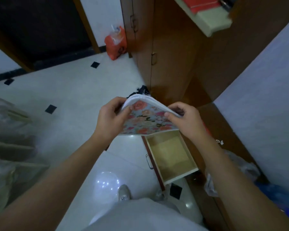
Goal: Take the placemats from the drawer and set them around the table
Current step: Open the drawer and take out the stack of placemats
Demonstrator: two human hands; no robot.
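Observation:
A stack of floral placemats (148, 120), pink roses on pale blue with white undersides, bows upward between my hands at the centre of the view. My left hand (111, 118) pinches the stack's left edge and my right hand (184, 119) grips its right edge. Below them the wooden drawer (188, 161) stands pulled out from the brown cabinet; its pale inside shows nothing in it. The far layers of the stack are hidden behind the top mat.
The brown cabinet (170, 64) with metal handles rises ahead. An orange plastic bag (115, 42) sits on the white tiled floor (65, 97) by a dark doorway. Clear plastic bags (237, 165) lie at the right, glass shelving at the left, my shoe (123, 192) below.

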